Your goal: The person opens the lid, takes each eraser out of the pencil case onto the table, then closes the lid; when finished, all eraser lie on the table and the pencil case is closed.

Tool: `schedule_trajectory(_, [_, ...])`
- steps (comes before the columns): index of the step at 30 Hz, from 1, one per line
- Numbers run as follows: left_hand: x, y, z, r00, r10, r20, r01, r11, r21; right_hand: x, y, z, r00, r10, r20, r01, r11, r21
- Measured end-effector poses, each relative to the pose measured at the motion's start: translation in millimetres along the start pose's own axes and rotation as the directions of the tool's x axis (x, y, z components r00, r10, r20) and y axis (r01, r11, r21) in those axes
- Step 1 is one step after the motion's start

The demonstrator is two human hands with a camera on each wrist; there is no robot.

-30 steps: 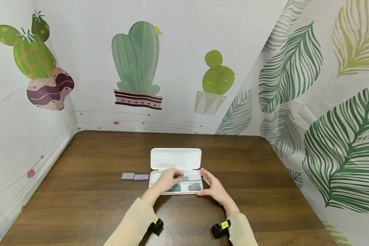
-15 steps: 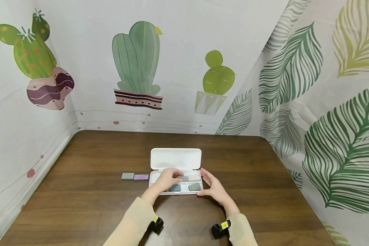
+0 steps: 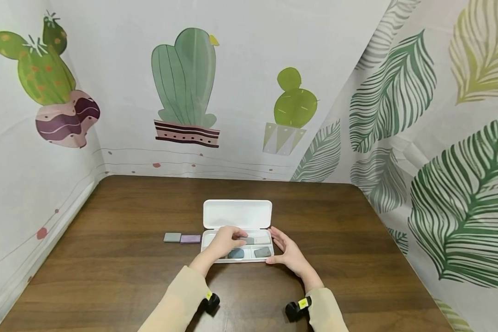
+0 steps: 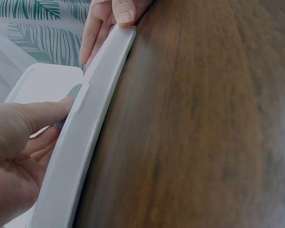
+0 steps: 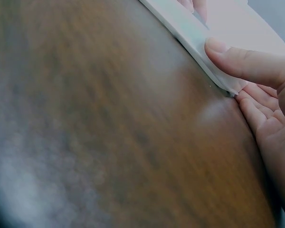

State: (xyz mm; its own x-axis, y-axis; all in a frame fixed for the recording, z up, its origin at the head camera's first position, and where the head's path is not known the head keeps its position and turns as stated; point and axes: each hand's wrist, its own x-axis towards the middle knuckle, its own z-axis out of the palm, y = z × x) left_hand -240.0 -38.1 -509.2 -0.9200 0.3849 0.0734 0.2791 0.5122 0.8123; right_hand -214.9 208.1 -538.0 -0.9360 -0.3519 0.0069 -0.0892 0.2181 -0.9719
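Note:
A white hinged case (image 3: 237, 215) lies open on the table, its lid tipped back and its tray split into compartments. My left hand (image 3: 224, 242) reaches over the tray's left part. Its thumb and fingers pinch a small grey block (image 4: 74, 91) in the back row, partly hidden by the fingers. My right hand (image 3: 289, 254) holds the tray's right end, thumb at the front corner and fingers along the side. Also in the tray are a whitish block (image 3: 262, 240), a rounded blue-grey piece (image 3: 236, 253) and a dark grey block (image 3: 263, 252).
Left of the case, a grey-green block (image 3: 172, 237) and a purple block (image 3: 190, 239) lie end to end on the brown wooden table (image 3: 120, 276). Fabric printed with cacti and leaves (image 3: 249, 92) hangs behind the table and along both sides.

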Motion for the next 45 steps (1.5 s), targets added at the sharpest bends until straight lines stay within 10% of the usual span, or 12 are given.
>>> schedule_trajectory(14, [-17.7, -10.7, -29.6, 0.985, 0.167, -0.029, -0.169, 0.984, -0.058, 0.5, 1.9, 1.9, 1.0, -0.029, -0.007, 0.029, 1.0, 0.006])
schedule_trajectory(30, [-55.9, -61.8, -104.4, 0.987, 0.126, -0.101, -0.133, 0.989, -0.067, -1.7, 3.2, 3.5, 0.999, -0.039, -0.006, 0.039, 0.999, -0.006])
schedule_trajectory(45, [-86.8, -99.9, -150.4, 0.965, -0.029, -0.262, 0.049, 0.996, 0.071, 1.1, 3.8, 1.0, 0.999, -0.044, -0.015, 0.043, 0.999, -0.033])
